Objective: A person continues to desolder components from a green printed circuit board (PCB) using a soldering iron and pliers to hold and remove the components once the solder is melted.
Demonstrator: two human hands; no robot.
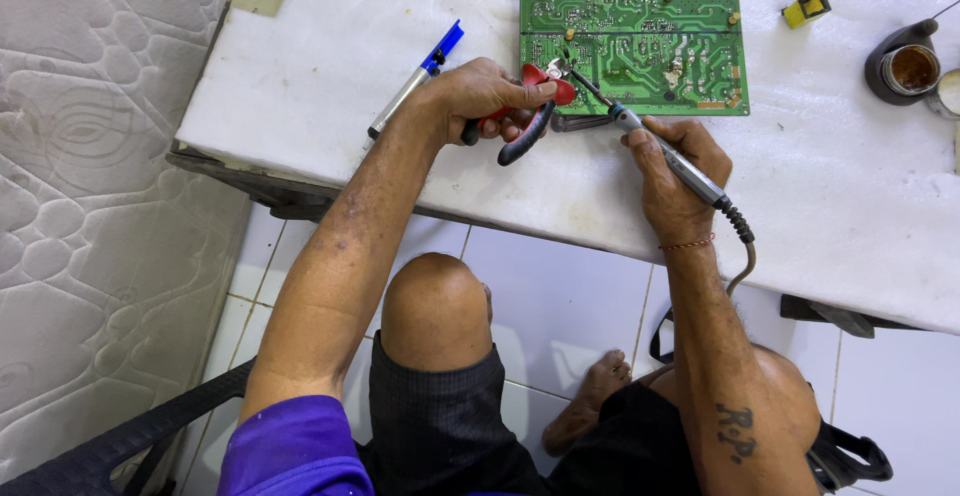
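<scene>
Two bare hands at work over a low white padded worktop that fills the frame from 10 o'clock across to 3 o'clock; a quilted off-white mattress lies along the 9 o'clock side, pale floor tiles below. On the worktop at 12 o'clock lies a flat green rectangular circuit board, solder side up, with pale traces. The left hand, just left of the board's lower-left corner, is clamped around the red-and-black handles of small cutting pliers; the pliers' metal nose sits at the board's near edge, apparently touching it. The right hand, at roughly 5 o'clock from that corner, is closed in a pen-style hold around a slim grey soldering iron, its dark tip angled up toward 10 o'clock and meeting the board just beside the pliers' nose. A black ribbed cord leaves the iron's rear toward 5 o'clock and drops past the worktop edge. A thin red thread bracelet circles the right wrist. At 3 o'clock of the board, well apart, stands a dark round pot with brown contents. At 9 o'clock of the left hand lies a silver-and-blue tube-shaped tool, partly hidden by the wrist. Smallest: a yellow block component with metal pins, just beyond the board's upper-right corner.
</scene>
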